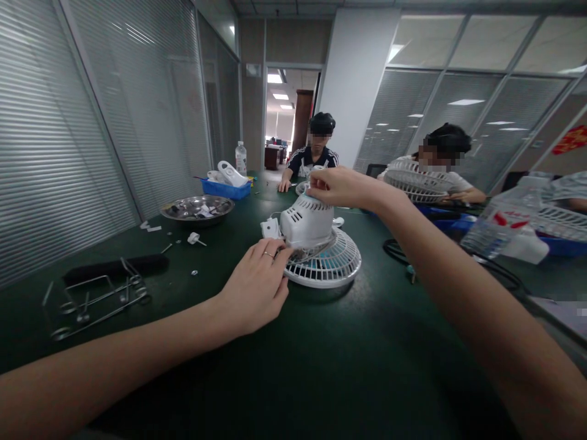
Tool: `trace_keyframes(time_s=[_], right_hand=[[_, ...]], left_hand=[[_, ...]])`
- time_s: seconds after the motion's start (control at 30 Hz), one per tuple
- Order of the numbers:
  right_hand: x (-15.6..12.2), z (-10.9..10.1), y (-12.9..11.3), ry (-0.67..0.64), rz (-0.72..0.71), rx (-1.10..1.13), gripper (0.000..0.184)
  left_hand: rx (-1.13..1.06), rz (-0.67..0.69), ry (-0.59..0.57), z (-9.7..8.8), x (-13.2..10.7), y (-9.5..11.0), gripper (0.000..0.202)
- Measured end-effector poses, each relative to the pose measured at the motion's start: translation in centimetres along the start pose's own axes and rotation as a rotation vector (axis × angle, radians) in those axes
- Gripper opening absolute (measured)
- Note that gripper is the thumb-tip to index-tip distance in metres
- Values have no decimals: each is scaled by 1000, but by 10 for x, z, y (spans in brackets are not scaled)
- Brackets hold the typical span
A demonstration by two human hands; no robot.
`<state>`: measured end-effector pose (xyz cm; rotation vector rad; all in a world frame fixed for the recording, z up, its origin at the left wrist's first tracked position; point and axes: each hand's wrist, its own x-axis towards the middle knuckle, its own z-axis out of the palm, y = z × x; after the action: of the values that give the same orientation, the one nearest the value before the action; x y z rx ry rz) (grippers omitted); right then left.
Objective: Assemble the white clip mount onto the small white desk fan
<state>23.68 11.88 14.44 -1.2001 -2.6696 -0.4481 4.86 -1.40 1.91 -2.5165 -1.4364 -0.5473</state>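
Note:
A small white electric fan lies face down in front of me, its round grille [342, 272] on the table and its motor housing [308, 223] pointing up. Pale blue blades show through the slats. My left hand [257, 278], with a ring on one finger, grips the fan's near left side where the housing meets the grille; its fingertips are partly hidden. Above the housing, my right hand [342, 186] is closed with fingers curled down at its top. A bit of light blue shows under those fingers, but what they hold is unclear. A white block-shaped part [270, 228] sits left of the housing.
Left are a metal bowl [197, 211] with small parts, a blue tray [236, 190], a bottle [241, 157], a bent wire frame [98, 299] and a black rod [117, 269]. Right are black cable [495, 272] and a clear plastic container [499, 220]. Two people sit across.

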Motion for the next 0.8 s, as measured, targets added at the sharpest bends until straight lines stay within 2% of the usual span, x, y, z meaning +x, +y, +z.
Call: trace_keyframes(time_s=[0.13,0.27,0.5,0.67,0.8], right_hand=[[3,-3,-3,-75,-50,-12,36],[8,-5,-4,-94,-26,-62,36],[7,5,0,-17,147,-137,45],[6,7,-1,5,225,-153,44],[9,1,-8,18,238,-166,43]], left_hand=[[110,57,-58,5,1,-5,46],[236,66,-98,5,6,-12,45],[317,-101,-117,6,12,-37,51],[295,-119,-145,-3,8,-29,34],[262,-88,-202,-4,6,-19,36]])
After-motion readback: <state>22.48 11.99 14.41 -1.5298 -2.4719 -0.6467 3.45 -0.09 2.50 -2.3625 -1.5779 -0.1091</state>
